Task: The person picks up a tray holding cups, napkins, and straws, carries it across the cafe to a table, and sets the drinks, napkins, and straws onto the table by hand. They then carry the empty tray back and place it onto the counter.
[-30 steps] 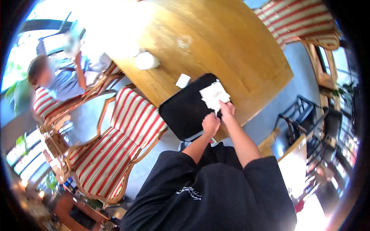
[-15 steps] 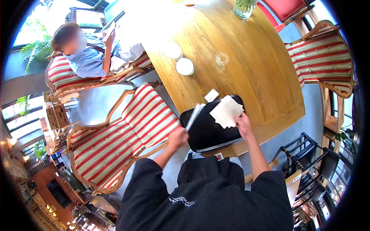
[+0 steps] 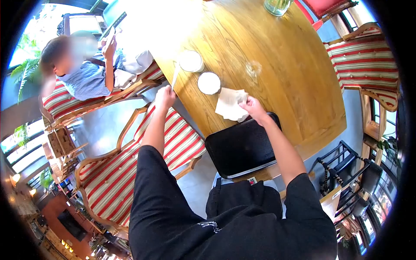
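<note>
Daylight: strong, from the upper left, bleaching the top centre of the frame to white.
Wooden table (image 3: 299,86): glare over its upper left end, grain readable towards the right; its edges bow with the wide lens.
White cups (image 3: 209,83): bright tops, little detail.
Paper napkins (image 3: 230,105): well lit, slightly soft.
Black tray (image 3: 242,147): dark, a thin gleam along its near rim.
Black shirt (image 3: 242,240): deep, folds faint.
Lamps (image 3: 16,177): small warm glows, lower left.
Seated person (image 3: 84,80): head under a blurred patch, upper left.
Frame corners: black, curved, fringed with blue.
</note>
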`<state>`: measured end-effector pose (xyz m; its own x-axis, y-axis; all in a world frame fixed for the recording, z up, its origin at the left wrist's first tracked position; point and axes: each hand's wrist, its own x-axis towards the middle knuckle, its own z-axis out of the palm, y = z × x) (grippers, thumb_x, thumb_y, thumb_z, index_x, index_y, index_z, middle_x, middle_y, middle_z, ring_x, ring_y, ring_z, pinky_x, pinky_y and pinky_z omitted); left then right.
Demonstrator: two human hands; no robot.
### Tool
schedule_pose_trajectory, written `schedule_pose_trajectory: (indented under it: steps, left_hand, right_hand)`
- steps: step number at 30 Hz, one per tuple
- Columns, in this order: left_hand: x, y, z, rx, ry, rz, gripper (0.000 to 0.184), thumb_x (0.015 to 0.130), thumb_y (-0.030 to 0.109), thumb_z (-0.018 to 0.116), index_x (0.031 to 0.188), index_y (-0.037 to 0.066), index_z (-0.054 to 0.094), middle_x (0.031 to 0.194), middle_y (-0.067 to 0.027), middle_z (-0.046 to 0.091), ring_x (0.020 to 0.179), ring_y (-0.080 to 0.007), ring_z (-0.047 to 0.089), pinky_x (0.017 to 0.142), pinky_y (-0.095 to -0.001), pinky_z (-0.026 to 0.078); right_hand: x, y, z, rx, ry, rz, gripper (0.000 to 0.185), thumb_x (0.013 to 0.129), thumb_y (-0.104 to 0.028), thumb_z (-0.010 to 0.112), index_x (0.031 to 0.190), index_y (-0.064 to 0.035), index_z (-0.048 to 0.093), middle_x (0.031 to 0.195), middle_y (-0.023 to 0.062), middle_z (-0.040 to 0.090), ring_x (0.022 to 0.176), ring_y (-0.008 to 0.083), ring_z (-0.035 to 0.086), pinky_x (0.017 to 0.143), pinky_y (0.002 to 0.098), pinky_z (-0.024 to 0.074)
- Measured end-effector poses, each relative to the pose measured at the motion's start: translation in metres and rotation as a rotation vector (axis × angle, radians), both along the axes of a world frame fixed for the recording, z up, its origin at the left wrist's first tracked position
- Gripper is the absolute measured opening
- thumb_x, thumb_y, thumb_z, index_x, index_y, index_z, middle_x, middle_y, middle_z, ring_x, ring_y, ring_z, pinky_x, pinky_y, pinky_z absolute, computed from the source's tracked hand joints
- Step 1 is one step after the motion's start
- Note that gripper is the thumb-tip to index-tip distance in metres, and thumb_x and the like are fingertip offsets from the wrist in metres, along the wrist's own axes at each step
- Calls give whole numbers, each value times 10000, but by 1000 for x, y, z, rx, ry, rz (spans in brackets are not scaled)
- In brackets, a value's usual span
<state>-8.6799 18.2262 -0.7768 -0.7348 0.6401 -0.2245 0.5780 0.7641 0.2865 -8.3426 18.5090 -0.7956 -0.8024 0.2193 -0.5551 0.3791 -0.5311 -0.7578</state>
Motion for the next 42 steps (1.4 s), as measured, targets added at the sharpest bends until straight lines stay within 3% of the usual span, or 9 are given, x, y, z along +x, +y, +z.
schedule_pose_trajectory:
  steps: [4,6,14,18,24,27,30,38,42]
  left_hand:
    - [-24,44,-6,-38,61,-96,168,892,179,628,886,14,657,879,-236,680,890,-419,664,793,-516,531]
    - [-31,53,-11,-92,81,-143,154,906,169,622,935,21,654,911,-231,684,911,-411,667,809,-510,536]
    - [-30,71,-21,-135,163,-108,106,950,121,585,1017,41,604,990,-201,644,957,-386,664,822,-459,554]
    - [-24,76,-20,-71,144,-60,153,957,157,616,1033,28,588,1018,-211,628,953,-396,662,814,-466,557]
    - [-5,86,6,48,164,68,249,908,132,681,1122,39,596,1031,-199,626,981,-386,641,843,-458,545]
    - [22,69,6,288,226,146,243,903,136,707,1093,20,609,975,-175,642,910,-338,643,799,-431,534]
    - [100,35,18,400,-19,475,176,951,149,679,1016,-5,623,865,-152,659,768,-283,642,729,-406,528]
    - [411,-80,-5,138,-425,663,486,972,351,648,1202,-58,525,1060,-291,662,1023,-479,631,910,-503,498]
    - [443,-71,11,18,-445,762,365,990,275,605,1195,-16,523,981,-318,687,920,-531,648,784,-564,513]
  right_hand:
    - [-34,35,-8,167,34,-75,254,975,-88,656,1208,12,635,1028,34,714,872,98,673,753,272,557]
    - [-59,60,-2,153,-15,17,306,977,-77,626,1270,6,601,1139,59,702,1016,125,670,898,304,549]
    - [-168,96,-20,258,38,26,258,956,-116,643,1187,0,651,1109,43,698,984,123,650,872,308,535]
    - [-194,90,-20,914,-257,104,189,932,-171,619,1075,-60,675,1061,160,721,994,318,693,854,394,547]
    - [-196,82,3,1063,-345,-30,268,924,-238,637,1111,-46,650,1101,192,694,1034,380,668,859,478,526]
    - [-161,87,-10,1382,-124,-206,167,910,-132,648,1060,-58,646,1037,162,687,987,368,671,836,462,531]
    - [-78,83,27,1027,-121,-259,175,923,-133,662,1077,-54,633,1026,153,681,981,336,665,858,431,526]
    - [248,0,19,1085,-705,-31,312,947,-267,692,1128,-35,589,1048,165,629,982,327,620,845,420,505]
    - [281,-22,8,1113,-568,-32,259,937,-223,692,1072,-19,605,1017,170,640,940,360,622,830,441,503]
